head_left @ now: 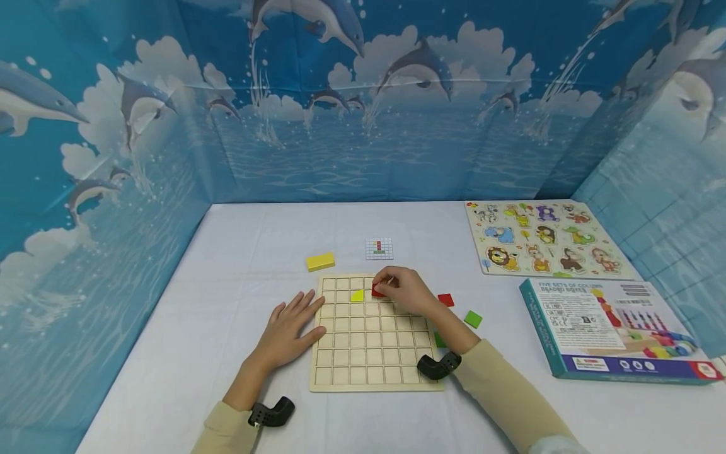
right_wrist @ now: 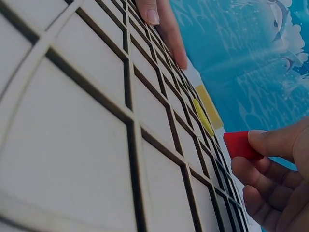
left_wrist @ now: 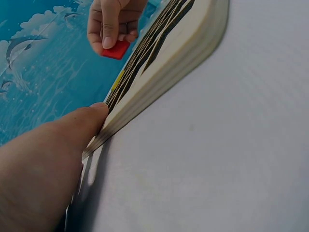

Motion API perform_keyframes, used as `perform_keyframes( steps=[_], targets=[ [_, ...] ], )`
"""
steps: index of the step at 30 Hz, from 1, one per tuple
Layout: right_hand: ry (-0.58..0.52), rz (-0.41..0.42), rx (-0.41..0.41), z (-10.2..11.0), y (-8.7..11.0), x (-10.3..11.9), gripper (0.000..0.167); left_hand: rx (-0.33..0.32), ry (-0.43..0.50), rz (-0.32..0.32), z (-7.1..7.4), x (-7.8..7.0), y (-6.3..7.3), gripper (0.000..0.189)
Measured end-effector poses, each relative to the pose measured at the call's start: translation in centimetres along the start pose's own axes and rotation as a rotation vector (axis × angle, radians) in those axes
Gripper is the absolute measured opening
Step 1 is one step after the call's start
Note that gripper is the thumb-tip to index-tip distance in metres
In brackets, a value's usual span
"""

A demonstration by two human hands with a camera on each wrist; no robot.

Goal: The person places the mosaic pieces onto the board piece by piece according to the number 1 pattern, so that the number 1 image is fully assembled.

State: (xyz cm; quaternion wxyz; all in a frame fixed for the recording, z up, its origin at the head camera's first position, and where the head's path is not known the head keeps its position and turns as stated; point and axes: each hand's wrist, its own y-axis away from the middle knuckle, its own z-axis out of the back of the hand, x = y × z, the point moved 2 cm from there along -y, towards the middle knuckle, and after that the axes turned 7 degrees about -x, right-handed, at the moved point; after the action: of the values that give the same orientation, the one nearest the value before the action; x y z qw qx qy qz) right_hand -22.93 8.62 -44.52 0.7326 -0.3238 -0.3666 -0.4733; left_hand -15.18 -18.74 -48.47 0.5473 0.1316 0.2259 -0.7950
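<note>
Just below the centre of the head view, we see our right hand [head_left: 405, 291] pinching a small red square tile [head_left: 377, 291] between thumb and fingertips, held over the upper rows of the pale wooden grid board [head_left: 368, 359], just right of a yellow square tile [head_left: 357, 295] lying in a cell. Our left hand [head_left: 289, 328] rests flat, fingers straight and slightly spread, against the board's left edge on the white table [head_left: 198, 340]. To the right of the board lie another red tile [head_left: 445, 300] and a green tile [head_left: 473, 319].
</note>
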Motion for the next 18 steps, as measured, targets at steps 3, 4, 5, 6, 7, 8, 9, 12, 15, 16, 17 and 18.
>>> perform_keyframes(
  steps=[3, 4, 5, 6, 7, 8, 9, 12, 15, 16, 17, 18],
  targets=[
    [-0.004, 0.006, 0.019, -0.3, -0.1, 0.1, 0.008, 0.003, 0.005, 0.003, 0.1, 0.0, 0.0, 0.066],
    [-0.007, 0.01, 0.026, -0.4, -0.2, 0.1, 0.008, 0.004, 0.005, 0.004, 0.1, 0.0, 0.0, 0.066],
    [-0.009, 0.013, 0.032, -0.5, -0.2, 0.1, 0.008, 0.005, 0.004, 0.004, 0.1, 0.0, 0.0, 0.066],
    [-0.01, 0.014, 0.038, -0.7, -0.3, 0.1, 0.008, 0.006, 0.003, 0.006, 0.1, 0.0, 0.0, 0.066],
    [-0.007, 0.016, 0.041, -0.8, -0.3, 0.2, 0.008, 0.006, 0.002, 0.007, 0.0, 0.0, 0.0, 0.066],
    [-0.001, 0.022, 0.045, -0.8, -0.4, 0.1, 0.008, 0.006, 0.0, 0.008, 0.0, 0.0, 0.0, 0.066],
    [0.006, 0.025, 0.047, -0.9, -0.4, 0.1, 0.008, 0.007, 0.0, 0.009, 0.0, 0.1, 0.0, 0.066],
    [0.038, 0.03, 0.047, -1.1, -0.4, 0.2, 0.009, 0.01, 0.002, 0.012, -0.1, 0.1, 0.0, 0.066],
    [0.065, 0.032, 0.042, -1.3, -0.4, 0.2, 0.009, 0.011, 0.006, 0.013, -0.1, 0.1, 0.0, 0.066],
    [0.072, 0.033, 0.041, -1.3, -0.4, 0.1, 0.009, 0.012, 0.006, 0.012, -0.1, 0.1, 0.0, 0.066],
    [0.08, 0.033, 0.04, -1.4, -0.4, 0.1, 0.009, 0.012, 0.006, 0.013, -0.1, 0.1, 0.0, 0.066],
    [0.084, 0.033, 0.04, -1.4, -0.4, 0.0, 0.009, 0.012, 0.005, 0.013, -0.1, 0.1, 0.0, 0.066]
  ],
)
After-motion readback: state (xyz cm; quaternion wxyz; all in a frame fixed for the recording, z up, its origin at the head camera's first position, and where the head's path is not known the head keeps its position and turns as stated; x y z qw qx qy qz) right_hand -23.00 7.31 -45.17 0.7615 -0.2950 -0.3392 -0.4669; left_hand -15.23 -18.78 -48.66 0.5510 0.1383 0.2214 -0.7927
